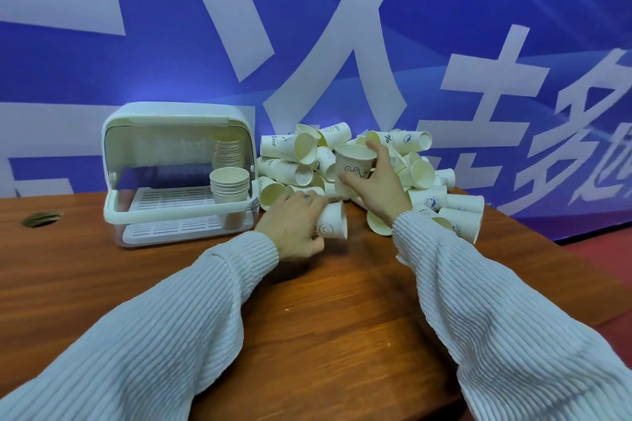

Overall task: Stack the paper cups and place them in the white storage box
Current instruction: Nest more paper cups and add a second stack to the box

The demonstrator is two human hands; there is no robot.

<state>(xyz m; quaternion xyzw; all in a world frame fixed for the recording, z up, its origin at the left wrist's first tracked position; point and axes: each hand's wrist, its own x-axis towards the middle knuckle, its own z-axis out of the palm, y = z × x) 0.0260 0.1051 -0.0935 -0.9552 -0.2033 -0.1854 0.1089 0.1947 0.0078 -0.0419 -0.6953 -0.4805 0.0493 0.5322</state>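
A heap of white paper cups (420, 174) lies on the wooden table, right of the white storage box (178, 215). Two stacks of cups (229, 184) stand inside the box at its right side; its lid is raised. My right hand (374, 181) grips an upright cup (352, 164) with a bear drawing, at the front of the heap. My left hand (294, 225) grips a cup lying on its side (333, 224) on the table, its mouth facing right.
The wooden table (307, 318) stretches toward me, with a round cable hole (42, 218) at the left. A blue banner wall with large white characters (342, 61) stands right behind the box and heap. The table's right edge runs diagonally near the heap.
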